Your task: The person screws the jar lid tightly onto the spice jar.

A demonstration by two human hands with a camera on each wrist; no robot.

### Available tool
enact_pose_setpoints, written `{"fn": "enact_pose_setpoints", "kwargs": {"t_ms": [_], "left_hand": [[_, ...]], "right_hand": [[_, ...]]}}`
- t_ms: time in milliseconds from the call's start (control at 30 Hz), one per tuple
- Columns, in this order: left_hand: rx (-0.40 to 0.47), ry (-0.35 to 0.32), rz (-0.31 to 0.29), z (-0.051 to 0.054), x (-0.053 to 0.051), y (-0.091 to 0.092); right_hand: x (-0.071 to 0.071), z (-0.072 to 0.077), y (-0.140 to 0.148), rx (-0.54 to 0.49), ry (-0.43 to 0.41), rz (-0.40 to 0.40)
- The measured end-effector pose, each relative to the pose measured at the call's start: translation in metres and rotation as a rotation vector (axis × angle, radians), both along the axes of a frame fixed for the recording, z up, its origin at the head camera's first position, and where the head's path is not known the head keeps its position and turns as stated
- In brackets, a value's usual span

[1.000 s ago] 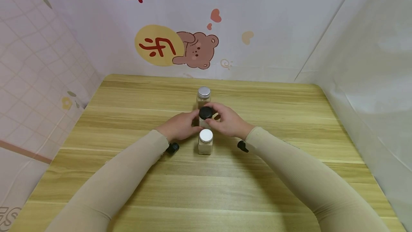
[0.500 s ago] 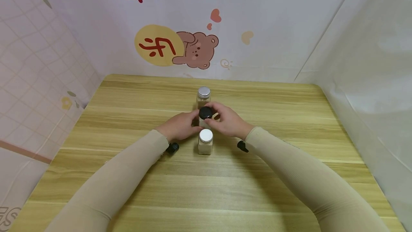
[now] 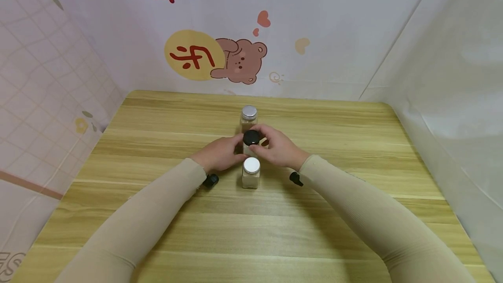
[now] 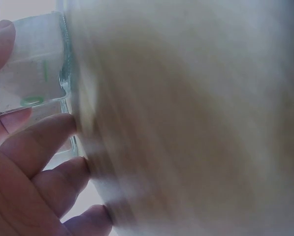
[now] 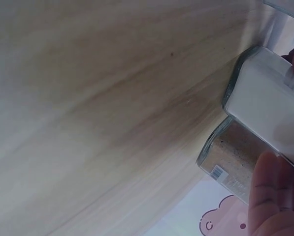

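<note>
In the head view, a square glass jar with a black lid (image 3: 251, 137) stands between the hands. My left hand (image 3: 222, 153) holds its body from the left, thumb toward the front. The right hand (image 3: 280, 147) grips the lid's rim between thumb and fingers. White contents fill the jar (image 5: 262, 96) in the right wrist view; the left wrist view shows its glass side (image 4: 31, 64) close up. Just behind is a taller jar with a silver lid (image 3: 249, 112) and brown contents (image 5: 235, 150). A smaller jar with a white lid (image 3: 251, 165) stands in front.
The three jars form a line down the middle of the wooden table (image 3: 251, 239). White curtain walls with printed pictures (image 3: 239, 60) border the back and sides. Black wrist devices (image 3: 211, 181) sit below each forearm.
Both hands stay in nearly the same place on the jar. The glint on the black lid has shifted slightly under the right fingers. The other jars have not moved.
</note>
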State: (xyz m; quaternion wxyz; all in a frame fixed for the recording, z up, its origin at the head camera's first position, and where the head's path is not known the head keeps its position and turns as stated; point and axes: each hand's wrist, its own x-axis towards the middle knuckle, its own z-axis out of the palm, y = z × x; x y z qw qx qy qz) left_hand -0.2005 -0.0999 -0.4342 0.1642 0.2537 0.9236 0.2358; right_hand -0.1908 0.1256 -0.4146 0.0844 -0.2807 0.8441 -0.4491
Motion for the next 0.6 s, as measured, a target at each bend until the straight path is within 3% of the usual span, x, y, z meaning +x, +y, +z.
{"fn": "enact_pose_setpoints", "kwargs": {"t_ms": [600], "left_hand": [[0.001,0.004,0.002,-0.0007,0.0,0.0003]], "right_hand": [[-0.0002,-0.0004,0.0004,-0.012,-0.031,-0.005]]}}
